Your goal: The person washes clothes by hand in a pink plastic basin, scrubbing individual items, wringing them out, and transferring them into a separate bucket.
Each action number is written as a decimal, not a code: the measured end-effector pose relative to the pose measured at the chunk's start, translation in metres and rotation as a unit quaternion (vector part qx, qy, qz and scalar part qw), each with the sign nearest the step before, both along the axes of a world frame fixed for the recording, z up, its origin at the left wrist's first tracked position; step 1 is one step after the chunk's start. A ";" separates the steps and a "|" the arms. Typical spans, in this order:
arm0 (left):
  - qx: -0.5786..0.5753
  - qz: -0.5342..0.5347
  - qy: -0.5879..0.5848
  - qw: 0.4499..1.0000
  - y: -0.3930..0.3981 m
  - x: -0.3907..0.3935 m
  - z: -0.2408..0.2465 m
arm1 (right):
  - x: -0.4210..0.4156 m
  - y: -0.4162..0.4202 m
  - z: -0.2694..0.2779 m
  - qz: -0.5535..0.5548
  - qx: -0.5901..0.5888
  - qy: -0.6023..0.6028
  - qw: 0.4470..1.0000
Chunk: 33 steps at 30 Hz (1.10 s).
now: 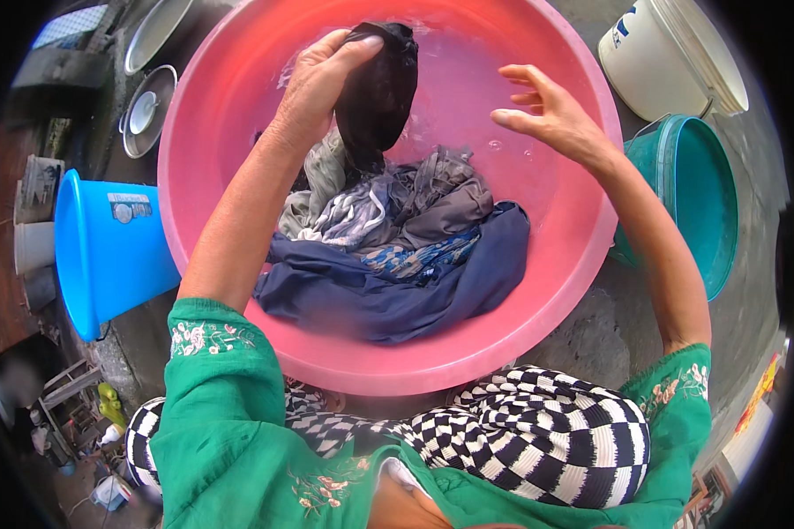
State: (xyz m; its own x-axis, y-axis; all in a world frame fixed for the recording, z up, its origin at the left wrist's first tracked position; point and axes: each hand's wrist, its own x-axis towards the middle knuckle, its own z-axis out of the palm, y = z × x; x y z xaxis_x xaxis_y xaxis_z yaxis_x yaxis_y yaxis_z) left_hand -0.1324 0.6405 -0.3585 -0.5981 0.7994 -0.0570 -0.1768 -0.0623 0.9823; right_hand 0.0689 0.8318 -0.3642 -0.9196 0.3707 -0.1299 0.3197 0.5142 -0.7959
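My left hand [327, 76] pinches a wet black cloth [378, 92] by its upper edge, and the cloth hangs over a large pink plastic basin [397, 377]. Its lower end meets the heap of wet laundry below. My right hand [549, 116] is above the right side of the basin, fingers apart and holding nothing. In the heap lie a navy blue garment [370, 291], a dark grey garment [443, 205], a blue patterned cloth [423, 254] and pale grey-green fabric [327, 168]. Shallow water [456, 86] with a few bubbles covers the basin's far part.
A bright blue bucket [119, 244] stands against the basin's left side. To the right are a teal bucket [701, 205] and a white bucket [655, 59]. Metal pans [149, 112] lie at the far left. My knees in checkered trousers [542, 430] are close to the near rim.
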 end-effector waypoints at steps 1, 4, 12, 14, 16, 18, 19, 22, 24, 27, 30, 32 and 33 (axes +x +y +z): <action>0.012 -0.003 -0.030 0.999 0.004 0.001 0.008 | -0.015 -0.007 -0.019 -0.002 -0.012 0.030 0.999; 0.084 -0.010 -0.052 0.995 0.022 0.012 0.035 | -0.055 -0.030 -0.035 0.066 -0.033 0.072 0.995; 0.152 0.066 0.330 0.929 0.004 -0.064 0.072 | -0.074 -0.004 0.025 -0.041 -0.284 0.233 0.929; 0.045 0.033 0.331 0.942 -0.012 -0.069 0.085 | -0.077 -0.008 0.060 -0.052 -0.252 0.266 0.929; -0.063 0.068 0.259 0.961 -0.010 -0.105 0.044 | -0.081 -0.006 0.068 -0.014 -0.148 0.242 0.959; -0.095 0.105 0.220 0.965 -0.013 -0.117 0.004 | -0.091 0.007 0.036 0.044 -0.059 0.205 0.976; -0.105 0.123 0.199 0.967 -0.014 -0.124 -0.015 | -0.092 0.018 0.013 0.010 -0.117 0.158 0.980; -0.270 0.094 0.251 0.925 -0.042 -0.151 -0.087 | -0.077 0.053 -0.040 -0.058 -0.055 0.133 0.988; -0.404 0.108 0.304 0.856 -0.071 -0.171 -0.133 | -0.059 0.070 -0.071 -0.127 -0.055 0.072 0.988; -0.426 0.236 0.261 0.833 -0.090 -0.172 -0.173 | -0.053 0.065 -0.099 -0.074 0.157 0.032 0.984; -0.225 0.276 0.202 0.912 -0.046 -0.122 -0.166 | -0.068 0.032 -0.130 0.012 0.211 -0.025 0.977; -0.204 0.188 0.051 0.959 -0.017 -0.081 -0.139 | -0.087 0.018 -0.130 0.010 0.137 -0.075 0.988; -0.199 0.098 0.030 0.975 -0.009 -0.077 -0.137 | -0.101 0.022 -0.129 0.000 0.040 -0.092 0.995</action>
State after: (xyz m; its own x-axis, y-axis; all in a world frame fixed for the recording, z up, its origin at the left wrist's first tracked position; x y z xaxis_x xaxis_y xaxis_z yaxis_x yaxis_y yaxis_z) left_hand -0.2097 0.6318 -0.4959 -0.7486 0.5919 -0.2988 -0.1407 0.2987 0.9439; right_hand -0.0321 0.8535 -0.4929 -0.8825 0.3873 -0.2667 0.4570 0.5728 -0.6805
